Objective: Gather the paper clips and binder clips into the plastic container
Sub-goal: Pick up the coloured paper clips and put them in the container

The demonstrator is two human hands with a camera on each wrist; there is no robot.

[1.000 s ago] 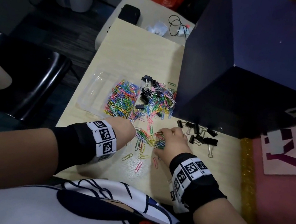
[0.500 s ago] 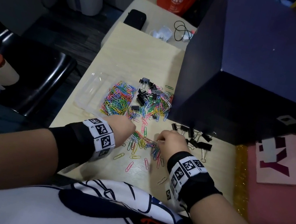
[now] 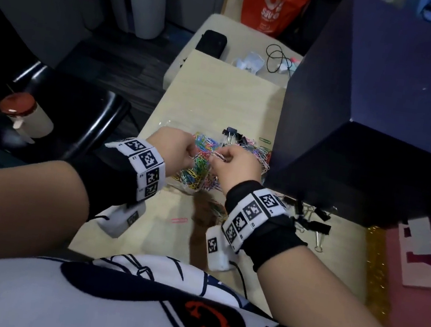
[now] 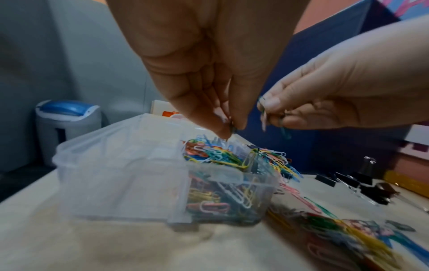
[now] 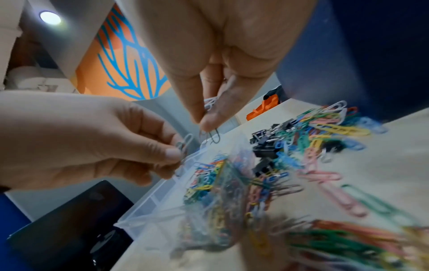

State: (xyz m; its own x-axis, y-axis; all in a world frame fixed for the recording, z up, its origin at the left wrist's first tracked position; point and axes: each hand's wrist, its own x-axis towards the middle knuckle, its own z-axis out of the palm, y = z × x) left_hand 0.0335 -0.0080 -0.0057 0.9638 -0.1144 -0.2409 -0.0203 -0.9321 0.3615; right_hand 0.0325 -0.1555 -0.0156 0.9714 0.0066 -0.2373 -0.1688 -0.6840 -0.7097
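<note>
A clear plastic container (image 4: 116,165) stands on the light wooden table (image 3: 220,88), partly filled with coloured paper clips (image 4: 218,157). Both hands hover just above it. My left hand (image 3: 192,154) pinches a few paper clips (image 5: 184,144) at its fingertips. My right hand (image 3: 216,158) pinches several more, which dangle down (image 5: 211,135). A mixed heap of paper clips and black binder clips (image 3: 260,153) lies right of the container. More loose paper clips (image 3: 217,207) lie under my right wrist, and one pink clip (image 3: 179,219) lies alone. Several binder clips (image 3: 311,222) lie at the right.
A large dark blue box (image 3: 385,104) stands on the table right of the clips. A black chair (image 3: 75,120) and a red-lidded jar (image 3: 24,115) are to the left. A black case (image 3: 211,42) and a cable (image 3: 277,58) lie at the far end.
Both hands have lifted from the loose pile near the front edge and moved forward over the container, each carrying paper clips.
</note>
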